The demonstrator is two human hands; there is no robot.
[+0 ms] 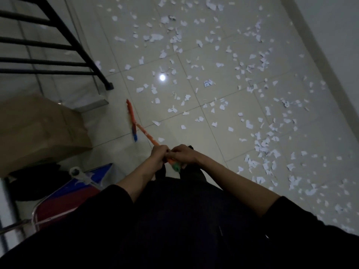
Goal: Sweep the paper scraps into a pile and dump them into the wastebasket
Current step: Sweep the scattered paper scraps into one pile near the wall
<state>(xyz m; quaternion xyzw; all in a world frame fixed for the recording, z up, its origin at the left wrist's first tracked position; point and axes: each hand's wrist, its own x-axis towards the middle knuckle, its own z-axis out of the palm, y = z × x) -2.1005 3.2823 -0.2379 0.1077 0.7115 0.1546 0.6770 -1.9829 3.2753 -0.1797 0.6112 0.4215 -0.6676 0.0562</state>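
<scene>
dim light, view from the head looking down at a tiled floor (194,144). both hands grip the orange broom handle (147,135) close together, just in front of the body: left hand (159,154) lower on the shaft, right hand (184,155) at the top near the green end cap (175,167). fingers of both hands are wrapped closed around the handle.

broom head (132,119), orange with a blue tip, rests on the floor at left, near a cardboard box (38,129) and the foot of a black metal frame (73,41). it sits at the edge of the mess, with only a few pieces beside it.

paper scraps (262,140) lie scattered across most of the floor ahead and to the right, denser in a band along the right side near the wall (334,35). no gathered pile visible. no wastebasket or dustpan identified in view; a red and blue object (77,193) at lower left is too dark to name.

judgement: sweeping step is at or near its start; the bulk of the scraps is unswept. next move calls for reaching the head out beyond the far scraps and drawing them inward in overlapping strokes toward one chosen spot, with light pressure so the paper slides and does not flutter away. the right-hand band would need its own passes.
</scene>
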